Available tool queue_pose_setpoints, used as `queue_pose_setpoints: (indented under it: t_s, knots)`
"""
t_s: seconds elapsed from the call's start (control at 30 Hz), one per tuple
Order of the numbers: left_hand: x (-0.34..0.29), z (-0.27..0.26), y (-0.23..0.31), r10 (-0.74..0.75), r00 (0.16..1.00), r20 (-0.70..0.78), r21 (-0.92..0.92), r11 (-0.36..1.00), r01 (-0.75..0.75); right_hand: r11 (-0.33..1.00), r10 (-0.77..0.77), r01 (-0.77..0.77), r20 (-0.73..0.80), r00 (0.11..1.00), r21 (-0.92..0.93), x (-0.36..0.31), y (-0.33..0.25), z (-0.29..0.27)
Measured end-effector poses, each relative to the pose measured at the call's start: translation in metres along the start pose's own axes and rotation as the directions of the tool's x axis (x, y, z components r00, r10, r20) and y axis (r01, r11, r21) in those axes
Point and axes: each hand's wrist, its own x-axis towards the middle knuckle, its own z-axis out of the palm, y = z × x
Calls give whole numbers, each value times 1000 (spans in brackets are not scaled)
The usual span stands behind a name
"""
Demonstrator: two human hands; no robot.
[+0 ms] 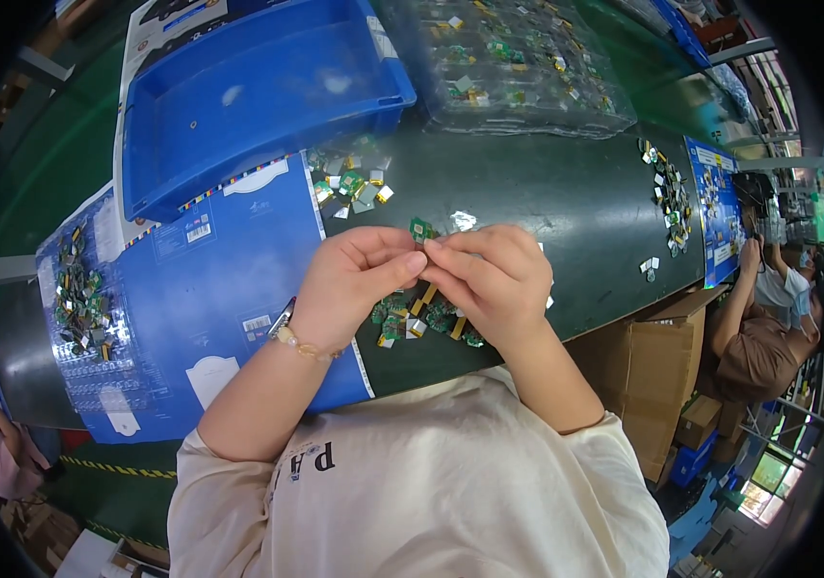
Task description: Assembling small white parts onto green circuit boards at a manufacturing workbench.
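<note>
Left hand: the left hand (352, 279) is raised over the near edge of the table, fingertips pinched on a small green circuit-board piece (421, 229), wrist wearing a beaded bracelet (302, 347).
Right hand: the right hand (491, 281) meets the left, its fingertips closed on the same green piece from the right side.
Hidden: most of the green piece is covered by the fingers; only its far edge shows. The heap of small green and gold board pieces (419, 318) under the hands is partly hidden by both palms.
Hard to make out: the contents of the clear plastic bag of small parts (513, 60) at the far right blur together.
Surface: dark green table top (566, 193), with a flattened blue printed cardboard sheet (229, 279) on the left and an empty-looking blue plastic bin (258, 91) far left.
Other piles: a loose cluster of green and silver pieces (349, 183) lies just beyond the hands; another row of pieces (670, 197) lies far right, another (79, 294) far left.
Room: a seated person (768, 328) works at the right, beside brown cardboard boxes (662, 376).
</note>
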Motion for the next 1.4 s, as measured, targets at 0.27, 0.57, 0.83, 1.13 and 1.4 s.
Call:
queue_pose_setpoints:
  t_s: [0.27,0.57,0.83,1.13,1.4]
  knots:
    - [4,-6,5,-115,993,12,-110,987,116,989,61,-78,131,990,129,12,14,-3]
    - [6,-21,3,-17,1000,15,-320,947,21,876,-11,-8,36,999,481,83,41,-2]
    - [9,-21,6,36,999,-13,-205,978,-38,980,20,33,263,965,-198,132,45,37]
    - [5,-13,4,22,997,70,-169,986,-10,594,320,-673,639,700,440,52,33,3]
    - [8,-11,-2,-66,997,42,-170,983,73,325,413,-839,733,540,436,28,31,-2]
